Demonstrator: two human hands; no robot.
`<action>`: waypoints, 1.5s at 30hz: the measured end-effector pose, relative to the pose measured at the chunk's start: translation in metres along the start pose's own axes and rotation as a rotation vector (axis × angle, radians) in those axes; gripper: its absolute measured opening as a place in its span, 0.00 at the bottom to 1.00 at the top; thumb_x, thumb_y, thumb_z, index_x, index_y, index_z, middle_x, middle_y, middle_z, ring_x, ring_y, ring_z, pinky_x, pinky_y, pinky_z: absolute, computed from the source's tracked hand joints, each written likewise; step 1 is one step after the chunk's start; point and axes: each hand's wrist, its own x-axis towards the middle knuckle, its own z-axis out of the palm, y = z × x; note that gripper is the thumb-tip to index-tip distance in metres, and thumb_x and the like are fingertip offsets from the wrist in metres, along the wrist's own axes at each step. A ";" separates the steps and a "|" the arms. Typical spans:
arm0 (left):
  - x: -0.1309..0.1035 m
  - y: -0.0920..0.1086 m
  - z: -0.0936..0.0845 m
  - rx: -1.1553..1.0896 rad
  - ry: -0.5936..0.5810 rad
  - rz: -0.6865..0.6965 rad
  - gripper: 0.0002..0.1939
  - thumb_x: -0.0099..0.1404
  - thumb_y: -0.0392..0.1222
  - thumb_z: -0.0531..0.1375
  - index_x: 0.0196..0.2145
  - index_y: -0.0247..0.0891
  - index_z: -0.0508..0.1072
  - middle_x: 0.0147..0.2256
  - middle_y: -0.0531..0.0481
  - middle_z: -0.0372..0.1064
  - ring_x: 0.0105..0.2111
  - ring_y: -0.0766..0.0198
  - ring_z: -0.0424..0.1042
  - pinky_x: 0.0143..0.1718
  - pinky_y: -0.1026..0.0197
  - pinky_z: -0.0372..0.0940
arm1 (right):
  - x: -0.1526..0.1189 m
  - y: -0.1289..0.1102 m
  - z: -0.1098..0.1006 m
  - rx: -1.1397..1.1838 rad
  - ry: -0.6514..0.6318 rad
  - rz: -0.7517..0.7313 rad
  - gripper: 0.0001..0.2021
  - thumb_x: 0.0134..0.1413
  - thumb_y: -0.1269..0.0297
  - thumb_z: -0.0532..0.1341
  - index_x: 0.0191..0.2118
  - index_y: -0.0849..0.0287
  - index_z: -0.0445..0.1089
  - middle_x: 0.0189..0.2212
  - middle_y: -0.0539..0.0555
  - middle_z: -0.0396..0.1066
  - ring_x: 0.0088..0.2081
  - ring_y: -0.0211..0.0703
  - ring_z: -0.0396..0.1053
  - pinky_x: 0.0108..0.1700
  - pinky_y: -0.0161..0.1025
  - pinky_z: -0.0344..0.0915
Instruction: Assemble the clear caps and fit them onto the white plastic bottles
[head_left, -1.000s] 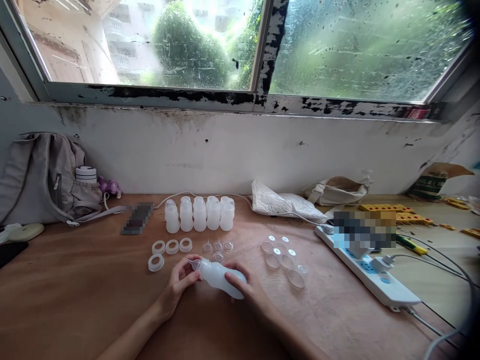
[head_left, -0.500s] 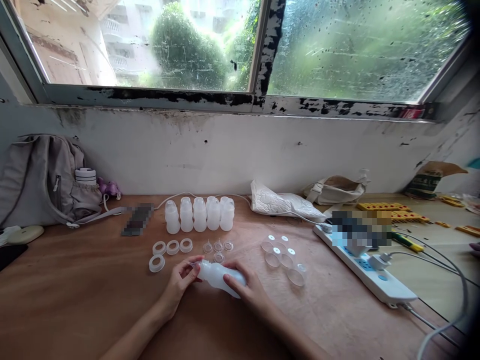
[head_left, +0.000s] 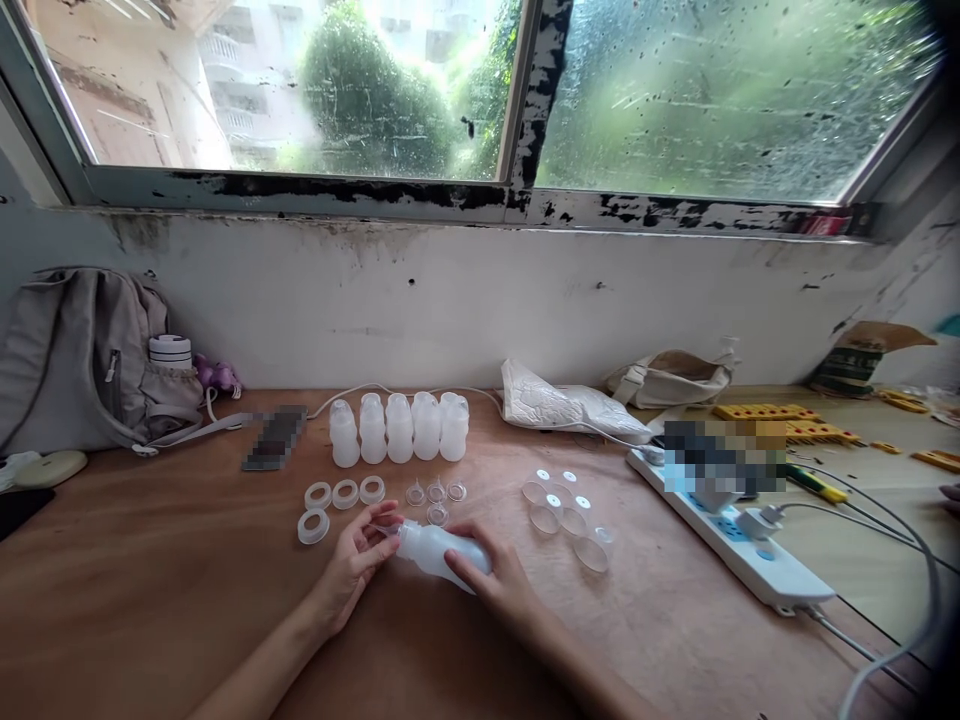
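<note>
Landmark: row of five standing bottles (head_left: 400,430).
Held bottle (head_left: 435,552), one, whitish: on the near side of the row, tipped over; long axis aslant, neck leftward and a little toward the row, base rightward and away from it.
Right hand (head_left: 499,575): wrapped round the body, base side.
Left hand (head_left: 358,555): half-curled, nearest the neck, fingertips there; pinching or merely touching, cannot tell.
White rings (head_left: 345,506), four: just nearside of the row, leftward.
</note>
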 end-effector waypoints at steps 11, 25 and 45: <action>0.003 -0.001 -0.002 -0.175 -0.010 -0.004 0.23 0.50 0.33 0.62 0.45 0.40 0.65 0.43 0.46 0.66 0.48 0.59 0.62 0.49 0.60 0.57 | -0.001 -0.005 0.001 -0.003 -0.002 -0.035 0.12 0.49 0.58 0.56 0.38 0.59 0.67 0.35 0.53 0.70 0.37 0.43 0.66 0.40 0.37 0.62; 0.002 -0.002 -0.001 -0.028 0.015 -0.025 0.20 0.51 0.39 0.61 0.44 0.40 0.65 0.33 0.51 0.65 0.34 0.67 0.64 0.36 0.66 0.58 | -0.002 -0.003 0.001 -0.002 0.041 -0.016 0.12 0.49 0.58 0.57 0.38 0.58 0.67 0.35 0.54 0.70 0.37 0.45 0.67 0.39 0.38 0.63; 0.004 -0.004 0.000 -0.018 0.049 0.002 0.17 0.49 0.44 0.63 0.37 0.38 0.66 0.34 0.48 0.70 0.34 0.64 0.68 0.37 0.63 0.60 | -0.004 0.000 0.001 -0.087 0.086 -0.095 0.12 0.48 0.60 0.57 0.39 0.57 0.65 0.35 0.54 0.69 0.36 0.44 0.66 0.38 0.37 0.63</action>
